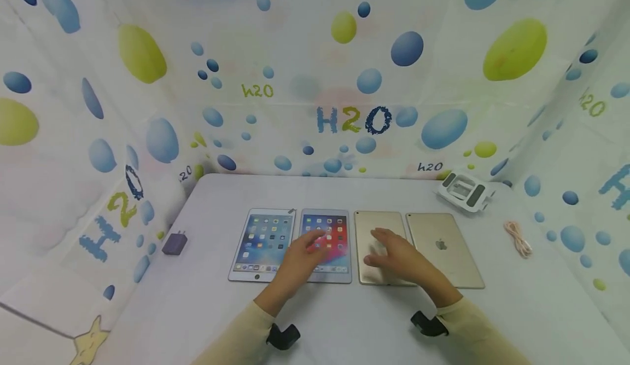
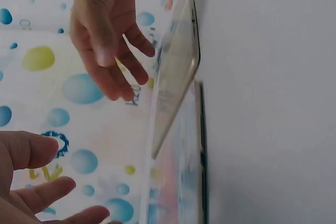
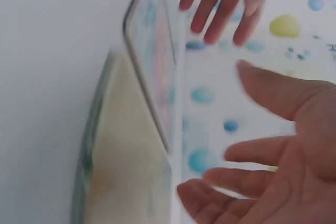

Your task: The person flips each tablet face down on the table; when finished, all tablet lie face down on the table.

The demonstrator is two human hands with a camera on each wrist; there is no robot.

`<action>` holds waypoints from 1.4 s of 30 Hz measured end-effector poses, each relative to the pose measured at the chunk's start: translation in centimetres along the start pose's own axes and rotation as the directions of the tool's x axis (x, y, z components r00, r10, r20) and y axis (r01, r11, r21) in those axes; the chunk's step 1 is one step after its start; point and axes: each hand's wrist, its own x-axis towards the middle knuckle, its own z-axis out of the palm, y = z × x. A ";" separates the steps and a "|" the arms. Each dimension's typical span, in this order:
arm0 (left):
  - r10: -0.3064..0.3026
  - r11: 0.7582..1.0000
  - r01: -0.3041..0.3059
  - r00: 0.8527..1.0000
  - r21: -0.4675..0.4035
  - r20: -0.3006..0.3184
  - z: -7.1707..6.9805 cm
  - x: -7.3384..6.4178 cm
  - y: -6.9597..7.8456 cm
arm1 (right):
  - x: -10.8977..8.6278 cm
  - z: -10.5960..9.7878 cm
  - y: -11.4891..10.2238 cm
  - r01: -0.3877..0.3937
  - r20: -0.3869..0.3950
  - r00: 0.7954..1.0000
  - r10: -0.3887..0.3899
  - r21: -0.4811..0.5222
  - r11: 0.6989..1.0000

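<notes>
Four tablets lie side by side in a row on the white table. At the left is a white-framed tablet (image 1: 263, 239) with its lit screen up; beside it lies a second lit tablet (image 1: 339, 244) with a red and blue screen. Two gold tablets, the inner one (image 1: 361, 222) and the outer one (image 1: 448, 250), show their backs. My left hand (image 1: 302, 258) hovers over the second tablet, fingers spread and holding nothing. Above the inner gold tablet is my right hand (image 1: 401, 255), its fingers loosely apart, also holding nothing. In the left wrist view both hands hang apart from the tablets.
A dark charger plug (image 1: 174, 243) sits at the table's left edge. At the back right stands a white and grey folding stand (image 1: 464, 191), with a coiled pinkish cable (image 1: 518, 239) in front of it. Patterned curtains (image 1: 295, 80) enclose the table at the back and sides.
</notes>
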 end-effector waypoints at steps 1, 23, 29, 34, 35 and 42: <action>-0.010 1.000 0.010 1.000 -0.006 -0.023 -0.5 0.0 -0.2 | 0.3 0.4 -0.4 -0.002 0.011 1.000 0.000 0.092 0.996; -0.079 0.995 0.074 0.994 -0.059 -0.072 -1.5 0.5 -2.0 | 1.9 5.0 -3.1 -0.160 0.115 0.986 0.118 0.842 0.516; -0.101 0.994 0.098 0.993 -0.057 -0.053 -1.4 0.8 -2.1 | 1.9 4.9 -2.9 -0.178 0.131 0.983 0.130 0.853 0.491; -0.105 0.992 0.102 0.994 -0.067 -0.036 -1.4 0.9 -2.1 | 2.0 5.0 -3.1 -0.177 0.127 0.983 0.135 0.858 0.481; -0.099 0.993 0.097 0.995 -0.062 -0.032 -1.3 0.9 -2.1 | 2.0 5.0 -3.1 -0.176 0.125 0.983 0.137 0.860 0.479; -0.104 0.994 0.104 0.995 -0.026 0.000 -0.9 0.8 -2.2 | 2.1 5.4 -3.2 -0.173 0.114 0.982 0.153 0.871 0.460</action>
